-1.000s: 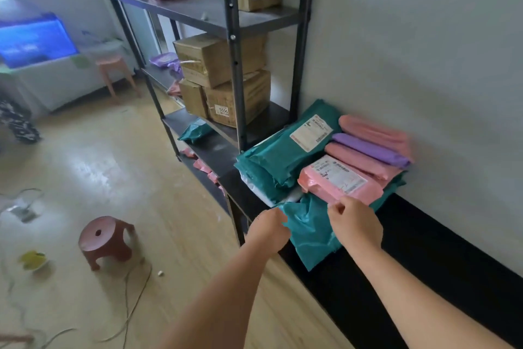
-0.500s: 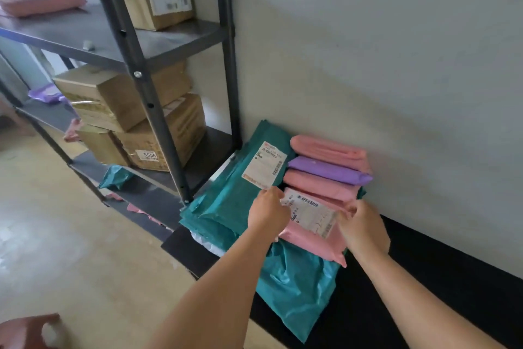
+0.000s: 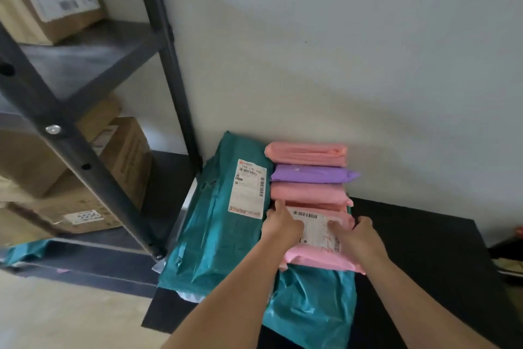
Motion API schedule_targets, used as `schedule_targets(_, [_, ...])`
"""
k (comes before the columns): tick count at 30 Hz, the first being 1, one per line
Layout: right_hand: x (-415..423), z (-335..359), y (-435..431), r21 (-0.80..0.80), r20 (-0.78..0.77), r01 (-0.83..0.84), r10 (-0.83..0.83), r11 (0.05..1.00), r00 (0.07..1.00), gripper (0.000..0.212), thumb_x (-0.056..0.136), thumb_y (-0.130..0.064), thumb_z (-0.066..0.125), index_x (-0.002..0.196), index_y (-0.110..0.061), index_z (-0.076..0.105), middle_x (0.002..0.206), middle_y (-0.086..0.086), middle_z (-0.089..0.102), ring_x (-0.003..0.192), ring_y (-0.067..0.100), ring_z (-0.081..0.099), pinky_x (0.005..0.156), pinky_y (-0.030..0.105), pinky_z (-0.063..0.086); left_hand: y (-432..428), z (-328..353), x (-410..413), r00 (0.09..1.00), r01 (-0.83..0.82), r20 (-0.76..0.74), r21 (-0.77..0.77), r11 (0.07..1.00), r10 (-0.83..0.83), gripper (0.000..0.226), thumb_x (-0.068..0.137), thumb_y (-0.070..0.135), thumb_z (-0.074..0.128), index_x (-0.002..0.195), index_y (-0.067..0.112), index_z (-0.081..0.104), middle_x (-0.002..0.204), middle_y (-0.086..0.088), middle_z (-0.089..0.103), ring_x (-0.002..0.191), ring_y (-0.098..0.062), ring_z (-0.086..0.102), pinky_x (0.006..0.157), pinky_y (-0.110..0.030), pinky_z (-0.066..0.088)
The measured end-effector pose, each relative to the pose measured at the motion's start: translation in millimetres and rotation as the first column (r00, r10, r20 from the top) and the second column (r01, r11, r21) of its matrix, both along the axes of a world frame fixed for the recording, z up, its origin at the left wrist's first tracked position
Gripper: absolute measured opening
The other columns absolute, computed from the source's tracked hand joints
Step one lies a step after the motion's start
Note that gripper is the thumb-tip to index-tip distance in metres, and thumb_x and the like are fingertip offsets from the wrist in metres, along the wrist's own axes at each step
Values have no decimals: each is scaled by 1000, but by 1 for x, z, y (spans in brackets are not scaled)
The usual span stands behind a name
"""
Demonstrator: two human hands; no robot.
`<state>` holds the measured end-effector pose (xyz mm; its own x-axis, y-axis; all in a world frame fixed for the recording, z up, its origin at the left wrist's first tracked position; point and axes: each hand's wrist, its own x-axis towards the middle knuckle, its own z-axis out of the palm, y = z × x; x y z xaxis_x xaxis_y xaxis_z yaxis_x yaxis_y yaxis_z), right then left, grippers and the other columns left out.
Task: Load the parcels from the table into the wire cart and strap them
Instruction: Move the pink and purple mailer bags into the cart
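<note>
Black table [image 3: 424, 235] by wall [image 3: 368, 65]: left hand [image 3: 281, 224], right hand [image 3: 359, 235] clamp pink parcel [image 3: 317, 259] by its ends; long axis hand-to-hand, label [image 3: 317, 228] up.

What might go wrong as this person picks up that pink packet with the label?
1. The left hand and right hand hold the labelled pink parcel, which lies on a crinkled teal parcel that seems to overhang the near edge of the table. Lifting may drag the teal one off.
2. The plain pink parcel right behind seems to touch it, so that one and the purple parcel may shift.
</note>
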<state>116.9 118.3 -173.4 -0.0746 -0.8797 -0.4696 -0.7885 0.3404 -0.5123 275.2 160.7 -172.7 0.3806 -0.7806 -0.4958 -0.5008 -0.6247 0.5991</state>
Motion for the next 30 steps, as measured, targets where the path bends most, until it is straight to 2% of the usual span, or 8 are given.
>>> schedule_targets(3, [-1,0,3,13,-21,4,-4,1000,1000,67,90,-56,58,133,-10,37,92,1,57,77,15,61,66,34,53,2,-4,-4,1000,3,9,1,1000,-3,62,94,29,48,147,17,19,139,-15,40,114,-33,54,87,-38,45])
schedule_targets(8, [-8,-1,5,4,42,74,-74,997,996,64,87,-57,59,128,-10,45,90,-1,57,76,13,58,70,34,51,1,-8,-8,996,4,85,-13,1000,-3,59,96,42,41,146,18,21,141,-14,41,119,-33,52,90,-39,44])
schedule_targets(12, [-22,-2,10,31,142,150,-153,988,978,68,86,-56,63,134,-11,45,91,-1,58,76,10,57,57,28,42,4,-11,-13,993,13,117,-65,998,-5,54,97,43,38,142,16,28,136,-13,47,117,-32,53,91,-39,45])
schedule_targets(16, [-40,-7,15,91,246,217,-233,972,941,65,83,-54,68,130,-12,51,97,3,67,85,16,66,68,31,53,5,-12,-25,993,15,117,-86,996,-5,50,95,41,37,138,16,33,135,-10,50,117,-31,52,91,-39,45])
schedule_targets(19, [-56,-11,19,111,282,236,-259,965,924,64,80,-57,69,126,-15,53,97,3,70,86,18,70,79,38,58,9,-8,-40,989,16,147,-117,993,1,44,96,39,36,134,17,35,126,-10,56,109,-30,56,85,-39,47])
schedule_targets(22, [-75,-9,26,110,296,243,-265,964,918,63,78,-59,69,123,-16,54,96,3,70,86,19,70,81,41,59,16,-3,-58,983,7,185,-150,989,21,39,98,37,34,131,16,37,121,-9,59,105,-29,57,76,-36,41])
schedule_targets(24, [-89,-7,33,111,319,258,-280,960,905,62,78,-58,70,122,-16,53,96,4,70,85,20,70,81,42,59,19,1,-74,979,-3,200,-166,986,37,37,98,38,33,128,16,40,120,-8,60,104,-29,58,76,-35,41])
schedule_targets(30, [-161,10,64,50,359,342,-336,938,871,61,84,-52,69,128,-18,44,94,1,63,82,16,64,62,30,51,33,15,-149,979,38,206,-222,974,9,36,100,43,34,124,19,45,115,-5,62,102,-27,60,82,-37,47])
